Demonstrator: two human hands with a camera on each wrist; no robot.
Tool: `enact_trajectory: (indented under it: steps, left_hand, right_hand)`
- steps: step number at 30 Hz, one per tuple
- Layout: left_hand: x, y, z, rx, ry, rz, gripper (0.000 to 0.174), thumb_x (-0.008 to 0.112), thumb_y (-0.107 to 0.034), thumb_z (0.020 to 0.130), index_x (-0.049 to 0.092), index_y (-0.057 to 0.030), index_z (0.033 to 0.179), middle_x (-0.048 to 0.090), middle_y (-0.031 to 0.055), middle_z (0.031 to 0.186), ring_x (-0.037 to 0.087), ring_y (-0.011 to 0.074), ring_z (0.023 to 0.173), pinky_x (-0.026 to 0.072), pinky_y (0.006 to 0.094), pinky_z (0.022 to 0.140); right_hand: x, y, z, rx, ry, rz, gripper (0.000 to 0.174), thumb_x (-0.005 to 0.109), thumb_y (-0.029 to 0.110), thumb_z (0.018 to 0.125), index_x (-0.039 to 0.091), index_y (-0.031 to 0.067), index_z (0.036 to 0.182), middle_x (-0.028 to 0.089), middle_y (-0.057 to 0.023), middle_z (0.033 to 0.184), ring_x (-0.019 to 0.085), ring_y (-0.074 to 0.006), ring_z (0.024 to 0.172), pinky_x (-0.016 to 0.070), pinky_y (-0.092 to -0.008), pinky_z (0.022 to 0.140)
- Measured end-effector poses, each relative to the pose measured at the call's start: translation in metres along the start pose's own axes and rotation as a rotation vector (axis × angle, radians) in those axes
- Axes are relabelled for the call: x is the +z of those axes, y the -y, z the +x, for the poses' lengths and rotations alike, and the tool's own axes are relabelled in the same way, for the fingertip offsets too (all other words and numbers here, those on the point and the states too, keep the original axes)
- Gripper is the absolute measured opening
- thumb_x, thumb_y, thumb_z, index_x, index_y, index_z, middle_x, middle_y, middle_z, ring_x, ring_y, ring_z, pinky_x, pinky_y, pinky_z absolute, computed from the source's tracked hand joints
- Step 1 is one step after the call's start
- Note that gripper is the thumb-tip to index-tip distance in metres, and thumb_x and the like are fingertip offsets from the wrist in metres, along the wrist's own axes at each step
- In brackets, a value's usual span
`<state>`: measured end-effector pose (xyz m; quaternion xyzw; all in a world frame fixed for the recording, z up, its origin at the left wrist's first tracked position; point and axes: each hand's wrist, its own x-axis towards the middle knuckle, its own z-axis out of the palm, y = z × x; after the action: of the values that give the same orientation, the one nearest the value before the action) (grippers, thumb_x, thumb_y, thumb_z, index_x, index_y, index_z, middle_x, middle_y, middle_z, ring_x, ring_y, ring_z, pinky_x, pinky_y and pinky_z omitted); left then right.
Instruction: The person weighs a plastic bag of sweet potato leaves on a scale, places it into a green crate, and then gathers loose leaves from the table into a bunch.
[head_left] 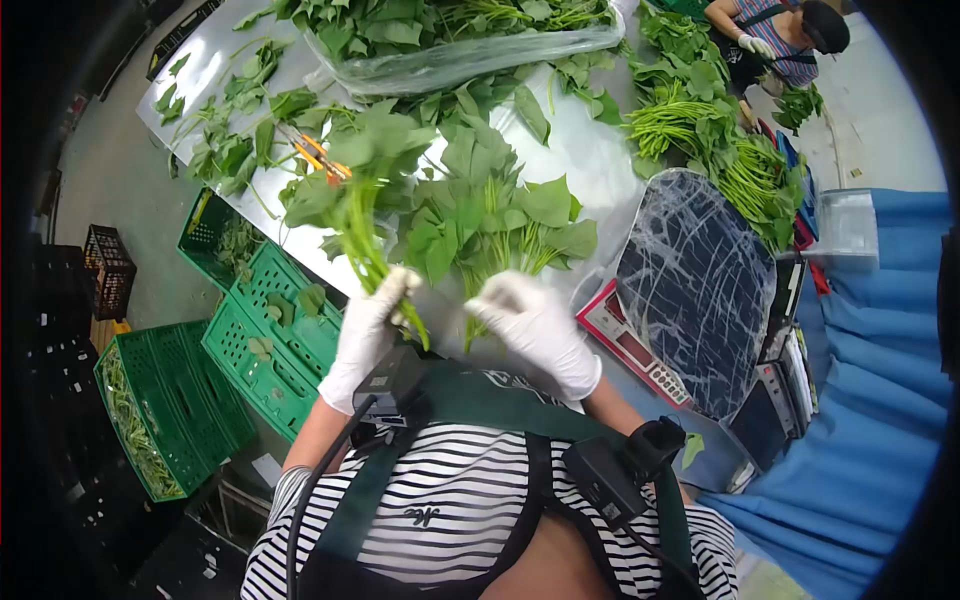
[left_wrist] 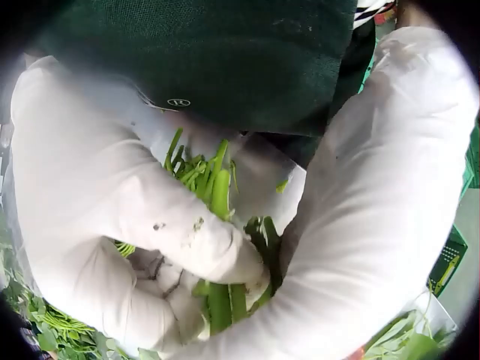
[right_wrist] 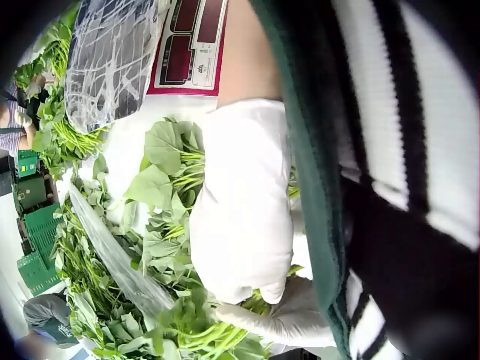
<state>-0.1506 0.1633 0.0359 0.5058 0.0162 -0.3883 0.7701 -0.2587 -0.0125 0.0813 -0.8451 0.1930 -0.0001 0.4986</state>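
Both hands wear white gloves and work at the near edge of a metal table [head_left: 590, 160]. My left hand [head_left: 392, 298] grips the stems of a bunch of leafy greens [head_left: 355, 195] that stands up and away from me. My right hand [head_left: 505, 302] holds the stem ends of a second, wider bunch [head_left: 490, 225] lying on the table. The two hands are close together. In the left wrist view gloved fingers curl round thick green stems [left_wrist: 219, 193]. Seen from the right wrist, the back of the right glove [right_wrist: 240, 217] covers the greens [right_wrist: 161, 187], with the left glove [right_wrist: 294, 316] just below.
A red-and-white scale [head_left: 640, 350] with a plastic-wrapped pan [head_left: 695, 290] stands at the right. Orange scissors [head_left: 320, 160] lie among loose leaves. A clear bag of greens [head_left: 450, 55] lies at the far edge. Green crates [head_left: 270, 330] stand on the left. Another person [head_left: 780, 35] works far right.
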Motion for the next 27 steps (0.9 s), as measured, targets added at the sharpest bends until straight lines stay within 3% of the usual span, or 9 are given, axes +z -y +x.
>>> enact_trajectory:
  steps: [4, 7, 9, 13, 14, 18, 23, 24, 27]
  left_hand:
    - [-0.004, 0.008, -0.009, -0.028, -0.051, -0.031, 0.023, 0.058, -0.027, 0.088, 0.059, -0.0040, 0.090, 0.050, -0.0021, 0.068, 0.040, 0.0063, 0.056, 0.0331, 0.0206, 0.052]
    - [-0.007, 0.028, -0.008, -0.183, -0.011, 0.077, 0.025, 0.059, -0.028, 0.087, 0.060, -0.0033, 0.085, 0.055, 0.0026, 0.075, 0.043, 0.0106, 0.052, 0.0380, 0.0245, 0.053]
    - [-0.003, 0.037, -0.006, -0.220, -0.053, 0.330, 0.023, 0.056, -0.025, 0.089, 0.060, -0.0022, 0.087, 0.058, 0.0035, 0.079, 0.045, 0.0118, 0.053, 0.0395, 0.0255, 0.053]
    - [-0.004, 0.039, -0.002, 0.047, 0.089, 0.377, 0.022, 0.052, -0.022, 0.091, 0.061, -0.0013, 0.090, 0.061, 0.0079, 0.100, 0.054, 0.0136, 0.079, 0.0435, 0.0275, 0.071]
    - [-0.004, 0.034, -0.003, -0.022, 0.088, 0.274, 0.023, 0.052, -0.022, 0.091, 0.060, -0.0006, 0.088, 0.060, 0.0117, 0.107, 0.054, 0.0161, 0.090, 0.0425, 0.0297, 0.079]
    - [0.008, 0.020, -0.004, 0.025, 0.107, 0.093, 0.023, 0.052, -0.023, 0.091, 0.057, -0.0001, 0.091, 0.060, 0.0132, 0.095, 0.056, 0.0202, 0.081, 0.0453, 0.0326, 0.074]
    - [0.022, 0.010, -0.003, 0.042, 0.139, 0.002, 0.023, 0.052, -0.024, 0.091, 0.052, -0.0023, 0.099, 0.046, 0.0008, 0.063, 0.046, 0.0130, 0.057, 0.0458, 0.0305, 0.065]
    - [0.029, 0.007, -0.004, 0.016, 0.118, -0.022, 0.023, 0.053, -0.024, 0.091, 0.052, -0.0033, 0.099, 0.034, -0.0040, 0.057, 0.035, 0.0084, 0.050, 0.0428, 0.0278, 0.059]
    - [0.034, -0.001, -0.003, -0.016, 0.199, -0.064, 0.021, 0.052, -0.020, 0.090, 0.054, 0.0001, 0.098, 0.041, -0.0021, 0.058, 0.038, 0.0073, 0.050, 0.0432, 0.0261, 0.056]
  right_hand:
    - [-0.011, -0.038, -0.006, 0.239, -0.110, -0.445, 0.032, 0.063, 0.038, 0.079, 0.060, 0.0076, 0.088, 0.061, -0.0078, 0.070, 0.061, -0.0248, 0.065, 0.0474, -0.0346, 0.061]
    - [0.007, -0.060, -0.006, 0.177, -0.067, -0.500, 0.035, 0.061, 0.041, 0.080, 0.060, 0.0081, 0.089, 0.062, -0.0090, 0.072, 0.061, -0.0271, 0.067, 0.0472, -0.0360, 0.062]
    - [0.012, -0.071, -0.003, 0.198, -0.054, -0.322, 0.031, 0.064, 0.037, 0.079, 0.058, 0.0078, 0.088, 0.060, -0.0061, 0.075, 0.059, -0.0204, 0.069, 0.0453, -0.0317, 0.061]
    - [0.003, -0.074, -0.002, 0.123, -0.115, 0.178, 0.022, 0.064, 0.025, 0.083, 0.057, 0.0052, 0.090, 0.060, -0.0017, 0.073, 0.054, -0.0106, 0.066, 0.0426, -0.0253, 0.058]
    - [-0.004, -0.067, -0.003, 0.084, -0.153, 0.302, 0.019, 0.063, 0.021, 0.084, 0.057, 0.0046, 0.091, 0.060, -0.0006, 0.073, 0.052, -0.0080, 0.065, 0.0416, -0.0235, 0.058]
    - [-0.037, -0.036, 0.000, 0.275, -0.033, 0.490, 0.012, 0.060, 0.014, 0.087, 0.056, 0.0043, 0.093, 0.062, -0.0007, 0.076, 0.050, -0.0035, 0.065, 0.0388, -0.0185, 0.058]
    - [-0.046, -0.019, -0.009, 0.087, -0.098, 0.543, 0.016, 0.060, 0.014, 0.087, 0.055, 0.0035, 0.098, 0.061, -0.0007, 0.077, 0.053, -0.0051, 0.069, 0.0399, -0.0188, 0.060]
    - [-0.045, -0.016, -0.008, 0.055, -0.108, 0.573, 0.017, 0.060, 0.014, 0.087, 0.055, 0.0033, 0.099, 0.061, -0.0009, 0.078, 0.054, -0.0056, 0.070, 0.0404, -0.0190, 0.061]
    - [-0.040, -0.016, -0.007, -0.003, -0.120, 0.595, 0.019, 0.060, 0.014, 0.087, 0.055, 0.0021, 0.102, 0.061, -0.0019, 0.081, 0.055, -0.0073, 0.072, 0.0428, -0.0211, 0.065]
